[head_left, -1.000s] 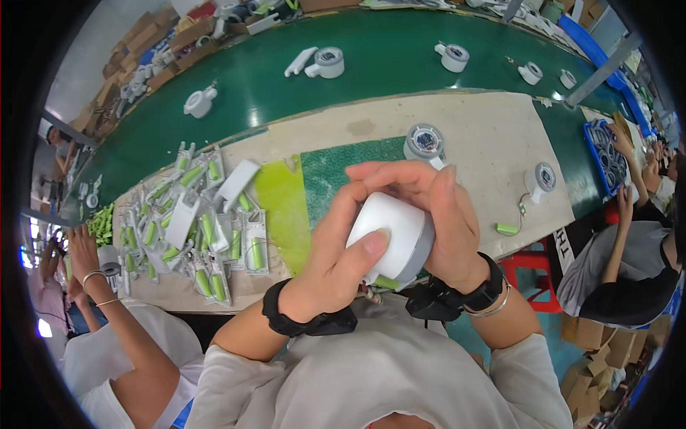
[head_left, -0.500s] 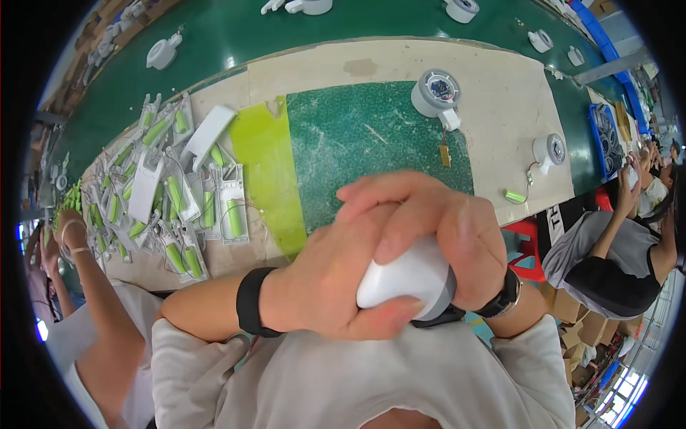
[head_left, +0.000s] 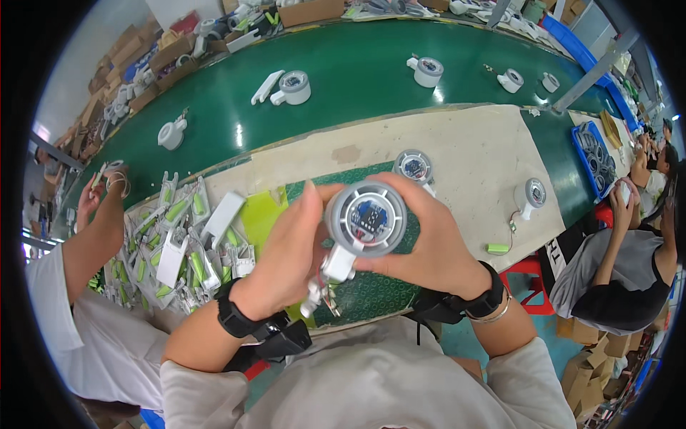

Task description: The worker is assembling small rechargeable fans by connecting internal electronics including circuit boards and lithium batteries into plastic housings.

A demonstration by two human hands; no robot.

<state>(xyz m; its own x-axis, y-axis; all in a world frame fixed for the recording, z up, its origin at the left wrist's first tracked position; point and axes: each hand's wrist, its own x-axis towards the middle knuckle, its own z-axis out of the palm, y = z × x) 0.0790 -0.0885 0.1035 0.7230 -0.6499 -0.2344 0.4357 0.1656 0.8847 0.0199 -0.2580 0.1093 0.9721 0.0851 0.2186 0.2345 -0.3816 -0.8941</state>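
A round grey-and-white housing [head_left: 369, 219] is held up in front of me, its open face showing a small circuit board inside a spoked ring. From its lower left side a short white neck [head_left: 339, 264] sticks out, with thin wires and a small white piece hanging below. My right hand [head_left: 439, 247] grips the right side of the rim, thumb along the lower edge. My left hand [head_left: 289, 247] closes around the left side, its fingers partly hidden behind the housing. Just beyond lies a similar round housing [head_left: 414, 166], partly covered by my right hand.
White handle shells with green battery cells [head_left: 175, 247] are heaped at left. Another housing [head_left: 530, 196] with a wired green cell lies at right. Several housings sit on the green belt [head_left: 229, 143]. A blue bin [head_left: 593, 159] stands far right; co-workers sit on both sides.
The housing has been turned from its smooth white back to its circuit-board face. My clasped hands have moved apart to its sides. My view has tilted up; the left co-worker's hands now reach the belt.
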